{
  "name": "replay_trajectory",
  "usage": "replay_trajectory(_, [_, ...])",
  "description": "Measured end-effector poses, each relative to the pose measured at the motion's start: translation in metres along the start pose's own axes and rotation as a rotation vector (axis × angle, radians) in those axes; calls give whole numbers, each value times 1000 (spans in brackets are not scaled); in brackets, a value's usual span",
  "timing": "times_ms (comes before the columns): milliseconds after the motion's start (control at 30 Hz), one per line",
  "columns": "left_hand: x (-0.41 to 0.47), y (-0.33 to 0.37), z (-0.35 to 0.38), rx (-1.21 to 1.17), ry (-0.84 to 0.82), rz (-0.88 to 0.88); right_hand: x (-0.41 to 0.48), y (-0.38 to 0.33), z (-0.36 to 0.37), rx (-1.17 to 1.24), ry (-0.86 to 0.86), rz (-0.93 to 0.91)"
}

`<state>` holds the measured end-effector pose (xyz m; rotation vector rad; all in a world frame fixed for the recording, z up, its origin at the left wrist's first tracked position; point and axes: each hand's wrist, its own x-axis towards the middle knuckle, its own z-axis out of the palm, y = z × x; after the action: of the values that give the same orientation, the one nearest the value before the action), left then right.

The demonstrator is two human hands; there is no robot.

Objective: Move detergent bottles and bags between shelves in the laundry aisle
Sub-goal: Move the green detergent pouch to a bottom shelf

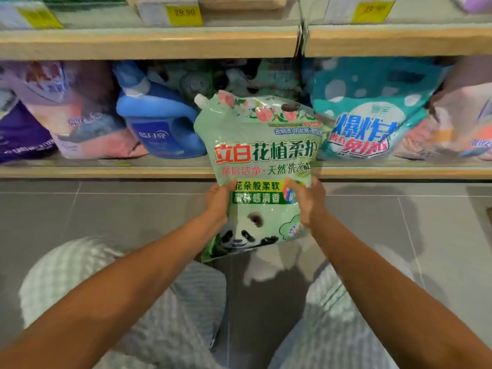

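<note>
A green detergent bag point(262, 155) with a panda picture, pink flowers and a white spout at its top left hangs upright in front of the bottom shelf point(106, 170). My left hand point(219, 201) grips its lower left side. On the lower right side, my right hand point(308, 199) grips it too. The bag's upper half overlaps the shelf opening; its bottom is over the floor, above my knees.
On the bottom shelf stand a blue detergent bottle point(159, 123), a pink bag point(87, 123), a purple bag point(21, 134), a teal bag point(370, 110) and another pink bag point(463, 123). More green bags lie behind. The upper shelf point(149, 42) carries yellow price tags. Grey floor tiles lie below.
</note>
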<state>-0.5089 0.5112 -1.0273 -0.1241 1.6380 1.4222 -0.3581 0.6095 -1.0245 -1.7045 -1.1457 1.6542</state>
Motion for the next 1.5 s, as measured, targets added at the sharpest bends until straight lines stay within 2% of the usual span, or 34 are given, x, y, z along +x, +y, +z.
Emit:
replay_trajectory(200, [30, 14, 10, 30, 18, 138, 21, -17, 15, 176, -74, -136])
replay_trajectory(467, [82, 77, 36, 22, 20, 436, 66, -66, 53, 262, -16, -316])
replay_trajectory(800, [126, 118, 48, -60, -75, 571, 104, -88, 83, 416, -38, -546])
replay_trajectory(967, [136, 108, 59, 123, -167, 618, 122, -67, 77, 339, -48, -457])
replay_trajectory(1200, [124, 90, 51, 399, -137, 748, 124, -51, 76, 168, -131, -428])
replay_trajectory(1400, [121, 60, 43, 820, 17, 610, 127, -19, 64, -24, -279, -422])
replay_trajectory(1500, [131, 57, 43, 761, 19, 610, 133, -16, 64, -52, -274, -452])
